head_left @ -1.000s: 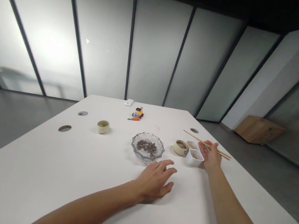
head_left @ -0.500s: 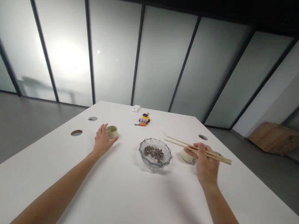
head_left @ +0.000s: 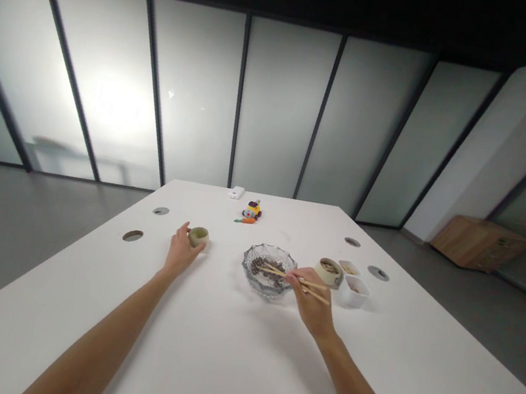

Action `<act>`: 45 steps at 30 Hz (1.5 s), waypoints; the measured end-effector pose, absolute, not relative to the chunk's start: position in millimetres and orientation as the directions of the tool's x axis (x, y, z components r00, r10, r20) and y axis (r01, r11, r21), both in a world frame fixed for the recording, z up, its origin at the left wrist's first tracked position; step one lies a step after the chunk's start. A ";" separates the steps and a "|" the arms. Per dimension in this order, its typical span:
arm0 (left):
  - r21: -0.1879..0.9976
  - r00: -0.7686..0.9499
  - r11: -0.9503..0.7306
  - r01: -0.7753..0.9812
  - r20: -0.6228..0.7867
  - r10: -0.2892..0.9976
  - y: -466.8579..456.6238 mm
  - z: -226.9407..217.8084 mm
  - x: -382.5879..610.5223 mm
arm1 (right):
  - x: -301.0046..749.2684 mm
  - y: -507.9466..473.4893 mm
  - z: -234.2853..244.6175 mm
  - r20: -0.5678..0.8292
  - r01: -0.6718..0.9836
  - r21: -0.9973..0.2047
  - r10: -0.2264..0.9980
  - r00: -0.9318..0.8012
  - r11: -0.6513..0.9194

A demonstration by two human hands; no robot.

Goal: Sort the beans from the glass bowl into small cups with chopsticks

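A pair of wooden chopsticks [head_left: 313, 285] is gripped in my right hand [head_left: 313, 305], and their tips reach into a clear glass bowl [head_left: 268, 289] with a scalloped rim. Small dark metallic-looking pieces [head_left: 259, 265] lie in that bowl, too small to name. Off to the left, my left hand [head_left: 181, 251] curls around a small pale green cup [head_left: 198, 237] that stands upright on the table. Its thumb and fingers are on either side of the cup.
Right of the bowl stand a cream round pot [head_left: 328, 272] and two white containers [head_left: 353, 292], each with small contents. Farther back lie an orange toy carrot [head_left: 248, 220], a yellow toy vehicle [head_left: 252, 209] and a white object [head_left: 236, 192]. The white table [head_left: 217, 363] has round holes near its sides.
My right hand has swung left with the chopsticks, from above the cream pot to the glass bowl, bringing the white containers into view. My left hand stays at the cup.
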State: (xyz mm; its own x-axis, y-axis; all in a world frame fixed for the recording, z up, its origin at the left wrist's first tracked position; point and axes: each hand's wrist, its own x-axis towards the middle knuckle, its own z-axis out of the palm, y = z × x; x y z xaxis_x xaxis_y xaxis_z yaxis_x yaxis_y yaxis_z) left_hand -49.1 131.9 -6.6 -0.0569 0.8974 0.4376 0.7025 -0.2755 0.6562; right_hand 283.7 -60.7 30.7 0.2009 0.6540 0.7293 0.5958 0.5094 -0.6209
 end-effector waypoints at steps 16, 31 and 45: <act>0.722 0.081 -0.297 0.625 0.319 0.944 48.7 -11.2 -17.8 | 274.9 -60.3 11.9 0.721 0.538 -0.636 0.674 0.160 0.553; 0.649 0.137 -0.298 0.700 0.287 0.948 27.8 -2.0 -12.7 | 278.4 -61.0 8.4 0.730 0.632 -0.575 0.675 0.110 0.519; 0.583 0.243 -0.352 0.732 0.260 0.935 19.5 1.7 -12.6 | 284.0 -61.3 6.2 0.748 0.640 -0.565 0.651 0.131 0.520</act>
State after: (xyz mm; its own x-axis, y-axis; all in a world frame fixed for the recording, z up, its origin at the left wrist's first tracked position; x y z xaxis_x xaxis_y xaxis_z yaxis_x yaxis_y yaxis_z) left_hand -12.6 19.5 1.7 0.2429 0.9346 0.2598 0.7323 -0.3524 0.5827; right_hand 284.0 -61.3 6.2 0.1310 0.6507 0.7480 0.6403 0.5204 -0.5649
